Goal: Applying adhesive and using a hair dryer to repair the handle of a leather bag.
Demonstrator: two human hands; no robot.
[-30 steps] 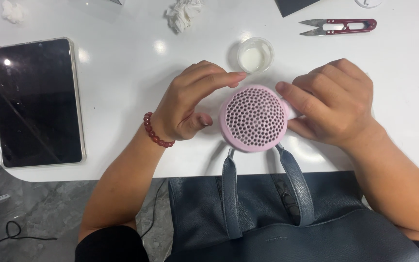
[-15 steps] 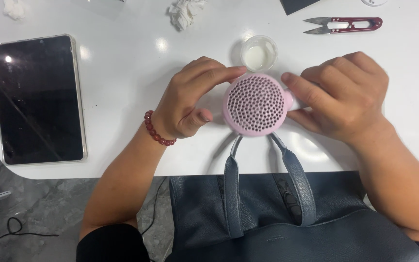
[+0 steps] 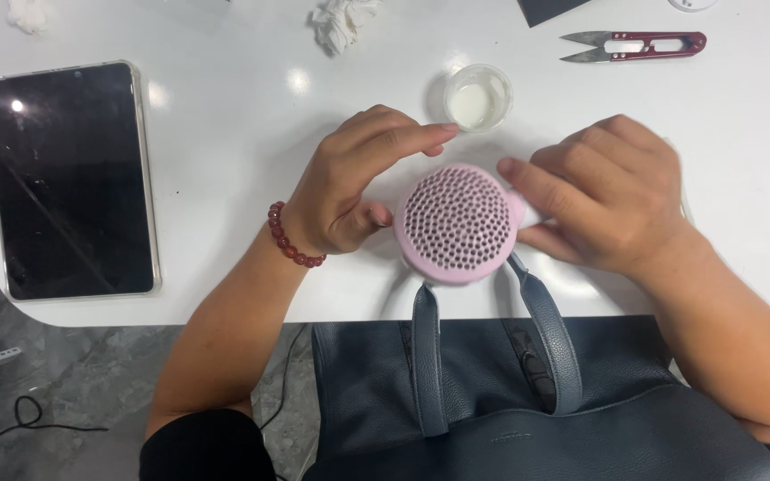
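1. Pink perforated disc (image 3: 456, 223) sits at the counter's (image 3: 225, 160) near edge, just above the dark bag's handles (image 3: 430, 356).
2. Left hand (image 3: 349, 191) grips its left rim, forefinger arched over the top; right hand (image 3: 612, 205) pinches the right rim.
3. Disc face full of small holes; whether any are filled, cannot tell.
4. Small clear cup of white liquid (image 3: 478, 98) stands just behind the disc; thread snips (image 3: 634, 44) lie untouched toward the far right corner.
5. Work looks mid-way.
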